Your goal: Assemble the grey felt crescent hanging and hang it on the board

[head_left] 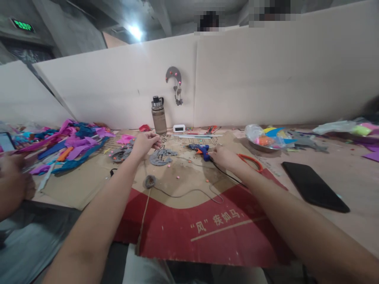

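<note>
My left hand [145, 144] is over the cardboard, its fingers pinched together; what they hold, if anything, is too small to make out. Just beyond and beside it lie grey felt cutouts [161, 157]. The fingers of my right hand [224, 157] close on the handle of a blue hot glue gun [205, 153], which has an orange trigger and a black cord. Between my forearms sits a small ball of grey yarn [150, 181], its loose strand trailing to the right. More grey felt pieces with coloured dots [120, 154] lie left of my left hand.
A water bottle [159, 116] and a small white digital clock [179, 128] stand by the partition, where a grey moon ornament [173, 75] hangs. Colourful scraps [78, 144] lie left, near another person's hand [14, 181]. Right are a metal bowl [262, 147] and a phone [315, 185].
</note>
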Motion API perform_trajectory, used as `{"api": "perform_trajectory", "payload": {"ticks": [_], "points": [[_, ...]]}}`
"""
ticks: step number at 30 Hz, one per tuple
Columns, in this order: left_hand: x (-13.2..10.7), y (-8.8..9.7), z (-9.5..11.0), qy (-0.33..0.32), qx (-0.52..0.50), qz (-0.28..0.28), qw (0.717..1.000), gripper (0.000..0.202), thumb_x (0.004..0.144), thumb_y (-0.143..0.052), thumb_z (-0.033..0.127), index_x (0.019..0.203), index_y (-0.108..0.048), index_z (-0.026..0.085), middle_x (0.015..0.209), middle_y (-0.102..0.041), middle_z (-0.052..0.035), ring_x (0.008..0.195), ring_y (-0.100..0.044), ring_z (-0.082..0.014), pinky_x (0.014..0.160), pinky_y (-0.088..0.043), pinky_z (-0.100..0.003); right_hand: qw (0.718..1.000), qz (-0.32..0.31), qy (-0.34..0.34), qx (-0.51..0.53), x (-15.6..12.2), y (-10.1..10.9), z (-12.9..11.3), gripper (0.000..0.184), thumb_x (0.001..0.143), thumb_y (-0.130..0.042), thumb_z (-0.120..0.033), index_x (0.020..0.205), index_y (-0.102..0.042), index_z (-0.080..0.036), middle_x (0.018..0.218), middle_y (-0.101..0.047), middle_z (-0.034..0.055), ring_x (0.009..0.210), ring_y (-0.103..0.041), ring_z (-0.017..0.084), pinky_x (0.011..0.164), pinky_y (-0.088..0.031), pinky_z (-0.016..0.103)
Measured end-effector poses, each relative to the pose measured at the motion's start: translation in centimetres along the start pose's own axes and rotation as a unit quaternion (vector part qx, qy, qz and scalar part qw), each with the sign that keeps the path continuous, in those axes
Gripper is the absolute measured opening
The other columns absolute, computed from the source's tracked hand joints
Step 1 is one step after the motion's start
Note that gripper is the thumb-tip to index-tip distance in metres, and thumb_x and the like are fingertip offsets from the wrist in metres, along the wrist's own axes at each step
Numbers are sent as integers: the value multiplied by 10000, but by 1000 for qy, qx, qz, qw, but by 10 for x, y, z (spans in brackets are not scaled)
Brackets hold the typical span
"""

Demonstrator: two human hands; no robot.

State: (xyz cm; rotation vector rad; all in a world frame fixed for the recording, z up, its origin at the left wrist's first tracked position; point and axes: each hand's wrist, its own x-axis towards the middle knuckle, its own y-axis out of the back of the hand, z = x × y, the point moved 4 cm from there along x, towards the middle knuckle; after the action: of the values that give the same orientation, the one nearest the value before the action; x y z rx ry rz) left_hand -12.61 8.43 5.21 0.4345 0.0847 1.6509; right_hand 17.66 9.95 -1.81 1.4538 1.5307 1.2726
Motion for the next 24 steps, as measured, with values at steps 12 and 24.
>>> {"api": "perform_trajectory", "payload": {"ticks": [12,24], "points": [[0,25,-74,7,267,25,963,153,777,-571,244,775,-677,134,598,-658,-24,510,-578,-126,487,-411,-216,997,-78,-30,-1,20,-24,-8,416,852,-493,-484,853,-695,-120,890,-700,164,769,-657,225,629,-433,274],[2,18,-83,1,507,53,860,239,819,-526,243,893,-737,159,958,-722,-106,891,-650,-201,789,-457,-260,993,-52,-94,46,35,-28,-12,262,744,-606,-297,908,-669,-103,812,-682,178,742,-648,253,621,-463,305]]}}
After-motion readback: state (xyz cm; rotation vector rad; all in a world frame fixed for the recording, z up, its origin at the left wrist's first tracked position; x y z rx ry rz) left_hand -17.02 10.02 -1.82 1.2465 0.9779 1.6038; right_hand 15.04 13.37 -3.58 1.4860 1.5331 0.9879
